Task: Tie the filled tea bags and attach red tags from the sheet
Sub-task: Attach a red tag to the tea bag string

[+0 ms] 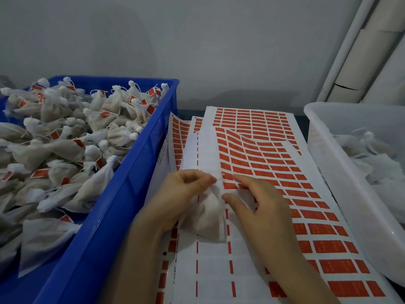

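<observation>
Tagging step: left hand (175, 194) pinching gathered neck of tea bag (206, 216) lying on tag sheet (274, 163); right hand (260, 207), fingers loosely spread, reaching onto red tags beside bag. Next: peeling one tag.

likely packing workshop: crate (122, 189) of tea bags (65, 137)

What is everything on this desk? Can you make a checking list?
Surface: dark table, mostly covered.
Job's things: tea bag lying on the tag sheet; many red tags left, left columns peeled bare.
Blue crate: heaped with tied, tagged bags.
White tub: pale bags inside, tags not visible.
Clutter: more tag sheets underneath.
Hands: left hand pinches the bag's neck; right hand open, fingers on the sheet.
Cables: nothing seen.
Surroundings: grey wall, white pipes.
</observation>
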{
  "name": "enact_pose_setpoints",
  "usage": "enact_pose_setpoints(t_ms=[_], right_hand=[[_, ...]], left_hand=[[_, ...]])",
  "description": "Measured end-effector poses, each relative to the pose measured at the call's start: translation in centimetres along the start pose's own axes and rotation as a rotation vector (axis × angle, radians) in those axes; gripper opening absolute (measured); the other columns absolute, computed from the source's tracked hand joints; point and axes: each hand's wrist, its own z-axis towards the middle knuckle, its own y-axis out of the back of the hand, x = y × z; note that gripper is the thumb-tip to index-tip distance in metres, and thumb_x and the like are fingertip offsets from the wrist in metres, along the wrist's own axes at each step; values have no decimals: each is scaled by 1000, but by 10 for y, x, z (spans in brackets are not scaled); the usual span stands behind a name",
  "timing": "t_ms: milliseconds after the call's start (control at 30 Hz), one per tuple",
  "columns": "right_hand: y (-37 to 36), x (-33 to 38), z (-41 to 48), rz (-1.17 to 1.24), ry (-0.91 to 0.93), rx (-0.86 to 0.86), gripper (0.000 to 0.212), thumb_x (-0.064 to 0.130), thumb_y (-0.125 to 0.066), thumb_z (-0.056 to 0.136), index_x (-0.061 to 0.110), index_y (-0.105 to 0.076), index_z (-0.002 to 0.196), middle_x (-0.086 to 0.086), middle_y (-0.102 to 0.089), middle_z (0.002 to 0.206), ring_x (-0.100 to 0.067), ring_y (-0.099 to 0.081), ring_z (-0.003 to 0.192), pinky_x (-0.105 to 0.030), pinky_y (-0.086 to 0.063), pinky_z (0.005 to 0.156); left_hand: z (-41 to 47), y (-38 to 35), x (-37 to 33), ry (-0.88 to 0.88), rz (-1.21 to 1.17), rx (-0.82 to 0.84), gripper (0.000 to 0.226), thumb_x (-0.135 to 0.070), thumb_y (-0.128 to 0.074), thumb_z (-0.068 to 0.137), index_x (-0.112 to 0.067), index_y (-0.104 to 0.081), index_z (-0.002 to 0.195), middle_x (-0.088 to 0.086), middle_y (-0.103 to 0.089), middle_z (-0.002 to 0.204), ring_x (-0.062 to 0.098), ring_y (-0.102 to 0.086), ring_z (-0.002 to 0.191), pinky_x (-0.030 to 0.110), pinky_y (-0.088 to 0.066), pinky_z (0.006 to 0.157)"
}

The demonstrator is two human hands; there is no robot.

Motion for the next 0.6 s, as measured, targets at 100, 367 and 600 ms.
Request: enact_pose_setpoints(t_ms=[100, 367, 600], right_hand=[[1, 1, -1, 9, 22, 1, 57, 55, -50, 71, 28, -57, 121, 12, -57, 123, 2, -41, 103, -19, -30, 93], [-2, 3, 1, 16, 10, -79, 56, 51, -52, 71, 23, -60, 119, 7, -60, 121, -3, -46, 104, -19, -32, 93], [-1, 5, 3, -43, 125, -165, 41, 41, -58, 74, 13, -69, 102, -3, -69, 101, -8, -50, 89, -21, -35, 82]], left_hand=[[2, 0, 2, 3, -18, -9, 17, -40, -66, 67, -27, -74, 74, -16, -70, 83, 16, -66, 87, 20, -57, 61], [-2, -3, 1, -12, -89, 41, 28, -40, -62, 69, -22, -68, 89, -11, -72, 88, 13, -70, 83, 25, -57, 64], [-2, -6, 0, -66, -47, 2, 17, -45, -61, 69, -32, -71, 77, -15, -69, 90, 18, -64, 95, 27, -58, 72]])
